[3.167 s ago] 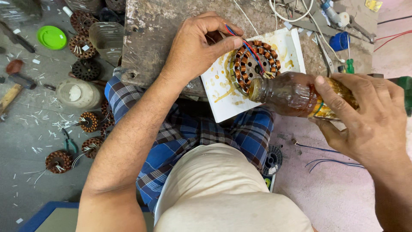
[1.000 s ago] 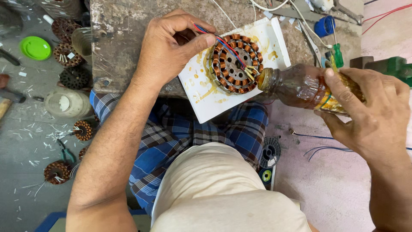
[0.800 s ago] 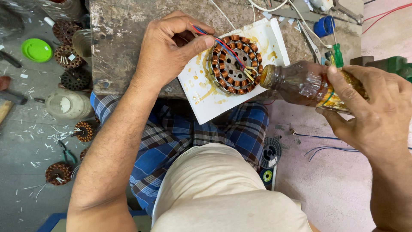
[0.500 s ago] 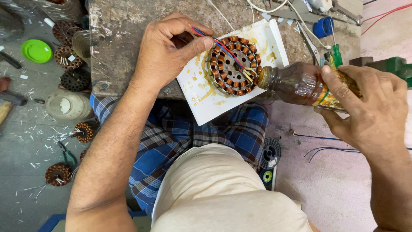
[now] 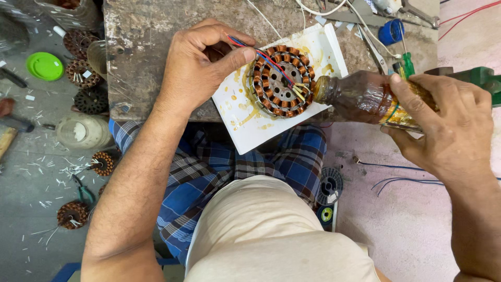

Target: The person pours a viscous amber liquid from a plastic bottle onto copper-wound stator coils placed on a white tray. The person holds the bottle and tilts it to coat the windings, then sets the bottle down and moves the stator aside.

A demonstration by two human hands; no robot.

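Change: the brown bottle [image 5: 365, 96] sits a little lower and nearer the coil ring [image 5: 281, 81] than a moment ago; its mouth now meets the ring's right edge, where earlier it stood slightly off it.
Meaning: liquid from the bottle appears to be reaching the windings on the right side; yellow streaks and drips already mark the white tray [image 5: 245, 133].
Right hand [image 5: 443, 125]: fingers wrapped tight around the bottle's labelled lower half, bottle lying almost flat, mouth pointing left.
Left hand [image 5: 195, 65]: fingers curled, thumb pressed onto the ring's far-left edge, steadying it; red and blue wires [image 5: 255, 49] run under the thumb across the ring.
Coil ring: flat on the white tray, near the middle of the scene, copper windings all round, short yellow leads at its right side beside the bottle mouth.
Tray: rests on the worn stone slab [image 5: 141, 57], its near corner overhanging the person's lap.
Surroundings: more coil rings [image 5: 73, 214] lie on the floor at left, with a green lid [image 5: 44, 65] and a pale jar [image 5: 83, 131]; a blue cap [image 5: 390, 32] lies far right on the slab.
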